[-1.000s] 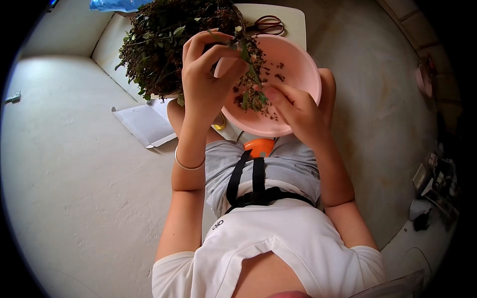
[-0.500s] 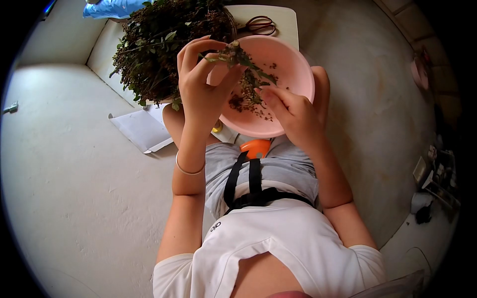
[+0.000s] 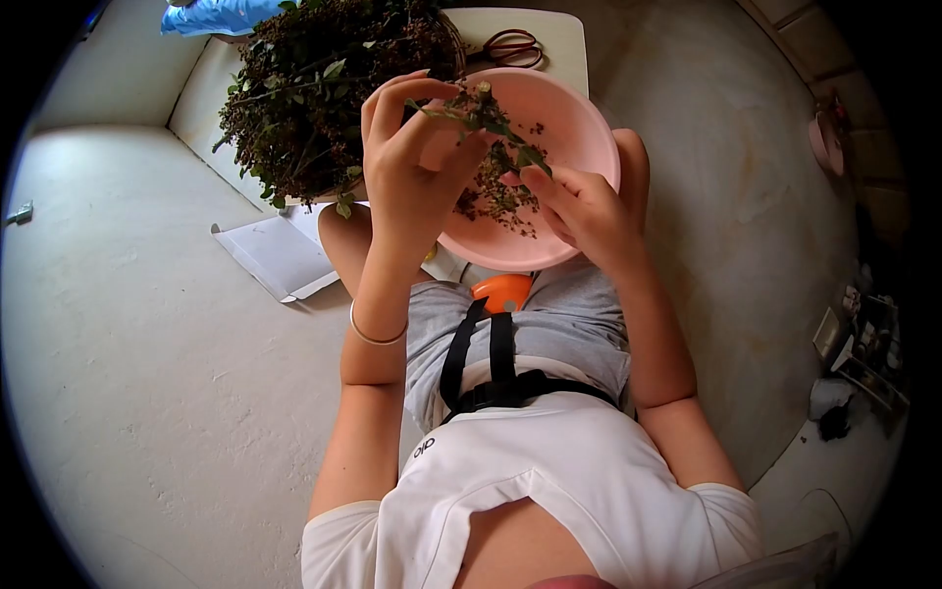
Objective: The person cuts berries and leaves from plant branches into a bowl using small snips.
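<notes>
My left hand [image 3: 407,157] is closed on the upper stem end of a leafy sprig [image 3: 502,162] with small brown berries, held over a pink basin [image 3: 589,123]. Lower on the same sprig, my right hand [image 3: 584,206] pinches a leaf or twig between thumb and fingers. Loose brown berries [image 3: 537,129] lie inside the basin, which rests at my knees. Part of the basin is hidden behind my left hand and the sprig. Just beyond my left hand is a big heap of berry-bearing branches [image 3: 304,108].
Red-handled scissors [image 3: 512,49] lie on a cream-coloured table [image 3: 564,34] beyond the basin. A blue bag [image 3: 221,15] is at the far left. A white sheet or flat box [image 3: 275,253] lies on the floor. An orange object [image 3: 502,292] sits between my legs.
My left hand has shifted slightly to the right, with the sprig moving along. My right hand has moved a little to the right and still pinches the sprig.
</notes>
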Action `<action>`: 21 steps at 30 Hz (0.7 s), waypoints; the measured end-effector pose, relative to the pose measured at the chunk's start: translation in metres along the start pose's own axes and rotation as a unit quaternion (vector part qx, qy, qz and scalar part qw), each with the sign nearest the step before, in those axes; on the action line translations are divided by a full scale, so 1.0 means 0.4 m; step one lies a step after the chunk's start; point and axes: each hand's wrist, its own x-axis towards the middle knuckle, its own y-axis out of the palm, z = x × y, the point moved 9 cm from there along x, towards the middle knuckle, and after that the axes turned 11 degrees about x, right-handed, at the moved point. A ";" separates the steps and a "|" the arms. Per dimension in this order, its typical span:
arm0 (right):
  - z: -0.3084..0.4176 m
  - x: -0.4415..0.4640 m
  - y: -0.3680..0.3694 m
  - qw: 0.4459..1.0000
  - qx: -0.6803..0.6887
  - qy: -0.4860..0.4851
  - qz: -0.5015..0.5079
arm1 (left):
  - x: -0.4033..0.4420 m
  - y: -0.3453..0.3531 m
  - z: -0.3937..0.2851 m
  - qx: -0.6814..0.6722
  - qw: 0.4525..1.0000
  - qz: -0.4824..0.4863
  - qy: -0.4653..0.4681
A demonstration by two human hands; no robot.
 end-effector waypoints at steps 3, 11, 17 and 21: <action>0.008 0.002 0.004 1.000 0.008 0.000 0.010 | 0.002 0.001 0.000 0.003 1.000 -0.003 0.002; 0.014 0.007 -0.007 1.000 0.009 -0.015 0.013 | 0.021 0.010 -0.008 0.010 1.000 -0.008 0.008; 0.029 0.008 -0.015 0.998 -0.053 -0.046 0.007 | 0.026 0.020 -0.010 0.012 1.000 -0.007 0.022; 0.053 0.011 -0.020 0.982 -0.126 -0.140 -0.026 | 0.026 0.027 -0.007 0.016 1.000 -0.009 0.026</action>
